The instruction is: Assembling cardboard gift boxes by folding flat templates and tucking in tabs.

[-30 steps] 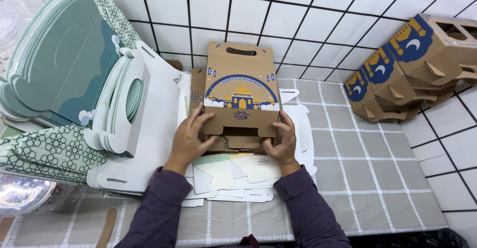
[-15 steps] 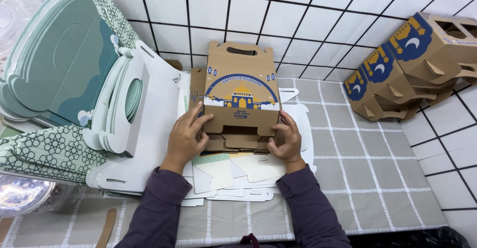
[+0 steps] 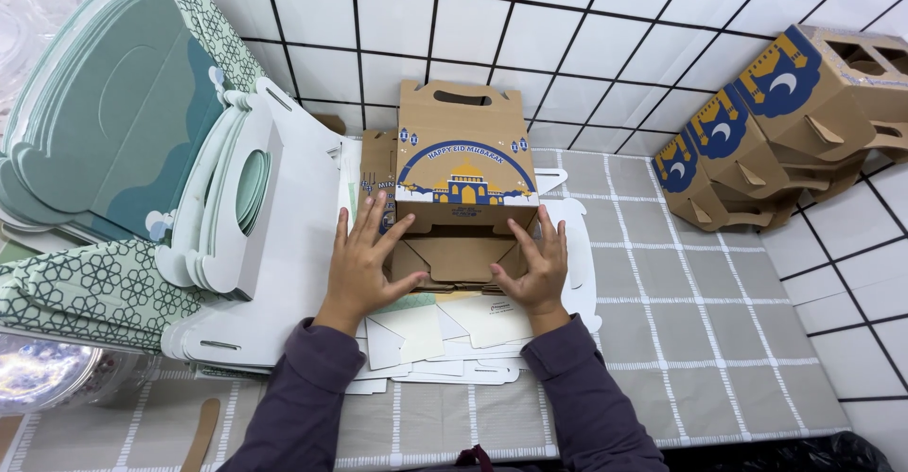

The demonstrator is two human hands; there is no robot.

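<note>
A brown cardboard box (image 3: 462, 155) with a carry-handle cut-out and a blue-and-yellow arch print lies tipped toward me, its bottom flaps (image 3: 458, 256) facing up. My left hand (image 3: 363, 262) presses flat against the box's left side, fingers spread. Against the right side, my right hand (image 3: 532, 266) presses the same way. Both hands squeeze the box between them over a pile of flat white card cut-outs (image 3: 445, 335).
Stacks of flat white and teal patterned box blanks (image 3: 142, 207) fill the left. Several folded brown boxes (image 3: 776, 122) are stacked against the tiled wall at the right. A shiny bowl (image 3: 43, 377) sits at the lower left on the checked cloth (image 3: 700, 330).
Both hands slid lower and flatter along the box's sides, fingers spreading; the bottom flaps are folded further in. The box has hardly shifted.
</note>
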